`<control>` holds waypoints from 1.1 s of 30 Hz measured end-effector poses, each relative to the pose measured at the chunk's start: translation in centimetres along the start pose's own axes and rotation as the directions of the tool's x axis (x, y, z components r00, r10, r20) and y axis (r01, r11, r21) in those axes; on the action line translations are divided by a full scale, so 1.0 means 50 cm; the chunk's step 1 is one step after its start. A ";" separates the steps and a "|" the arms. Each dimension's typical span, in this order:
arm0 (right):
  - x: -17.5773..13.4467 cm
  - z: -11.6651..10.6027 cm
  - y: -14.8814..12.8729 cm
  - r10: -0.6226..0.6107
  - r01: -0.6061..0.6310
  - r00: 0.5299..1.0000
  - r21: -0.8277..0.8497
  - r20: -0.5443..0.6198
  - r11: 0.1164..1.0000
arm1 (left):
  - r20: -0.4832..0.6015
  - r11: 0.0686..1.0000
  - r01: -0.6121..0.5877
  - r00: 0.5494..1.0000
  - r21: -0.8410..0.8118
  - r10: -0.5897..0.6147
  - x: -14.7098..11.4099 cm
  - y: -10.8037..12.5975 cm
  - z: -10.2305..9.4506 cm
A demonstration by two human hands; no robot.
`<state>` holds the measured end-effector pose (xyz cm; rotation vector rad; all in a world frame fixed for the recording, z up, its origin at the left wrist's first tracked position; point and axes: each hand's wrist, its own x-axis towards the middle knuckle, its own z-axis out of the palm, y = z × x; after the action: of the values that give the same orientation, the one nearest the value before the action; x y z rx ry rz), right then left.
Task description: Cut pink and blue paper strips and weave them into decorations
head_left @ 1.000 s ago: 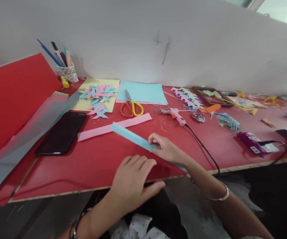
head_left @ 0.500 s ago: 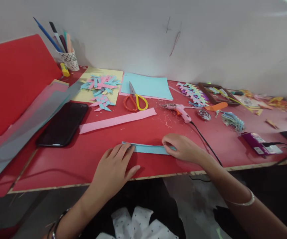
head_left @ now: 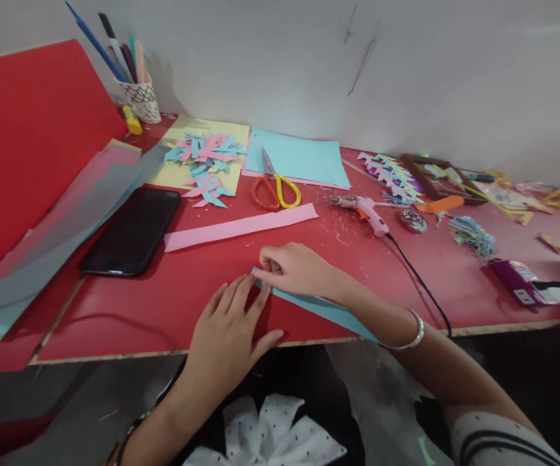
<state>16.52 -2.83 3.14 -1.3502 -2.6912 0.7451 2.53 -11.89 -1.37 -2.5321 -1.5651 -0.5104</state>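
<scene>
A folded light blue paper strip (head_left: 328, 310) lies slantwise on the red table, its right end reaching the front edge under my right forearm. My left hand (head_left: 229, 323) rests with spread fingers, the fingertips on the strip's left end. Close against those fingertips, my right hand (head_left: 299, 268) is closed, fingers curled and thumb on the same end; the exact grip there is partly hidden. Beyond my hands lies a flat pink paper strip (head_left: 241, 226). Behind it are scissors (head_left: 276, 188) with one red and one yellow handle.
A black phone (head_left: 132, 230) lies to the left, near long paper sheets (head_left: 66, 239). At the back are cut paper pieces (head_left: 207, 152), blue sheets (head_left: 299, 155) and a pen cup (head_left: 141, 100). A pink glue gun (head_left: 365, 210) with a black cord (head_left: 418, 285) lies right, near a purple power box (head_left: 515, 281).
My right hand has moved left along the blue strip, from its right end to its left end beside my left fingers. The strip's right end now slants toward the table's front edge.
</scene>
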 end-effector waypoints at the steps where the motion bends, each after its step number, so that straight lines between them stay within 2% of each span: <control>1: 0.007 -0.001 0.002 -0.009 0.009 1.000 0.011 0.003 1.000 | 0.003 1.000 0.004 1.000 0.000 -0.004 0.000 0.000 -0.001; 7: 0.027 -0.009 0.003 -0.071 0.068 0.996 0.054 0.054 0.996 | 0.014 1.000 0.008 1.000 0.022 -0.008 0.000 0.004 -0.005; 16: 0.033 0.000 0.014 -0.083 0.082 0.996 0.034 0.024 0.996 | 0.041 1.000 0.031 0.999 -0.003 -0.031 0.002 0.008 -0.004; 23: 0.037 0.006 0.028 -0.190 0.190 0.982 -0.006 0.019 0.982 | 0.067 0.999 0.035 0.997 -0.026 -0.033 0.006 0.006 -0.005; 29: 0.038 0.012 0.038 -0.196 0.196 0.981 0.013 -0.005 0.980 | 0.088 0.999 0.034 0.996 -0.040 -0.031 0.009 0.005 -0.007; 33: 0.034 0.010 0.046 -0.156 0.157 0.987 0.015 -0.030 0.988 | 0.103 0.998 0.039 0.994 -0.041 -0.035 0.009 0.006 -0.008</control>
<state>17.05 -0.57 1.43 -1.1204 -2.7219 0.7253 2.87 -11.76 -0.80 -2.6040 -1.6558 -0.4286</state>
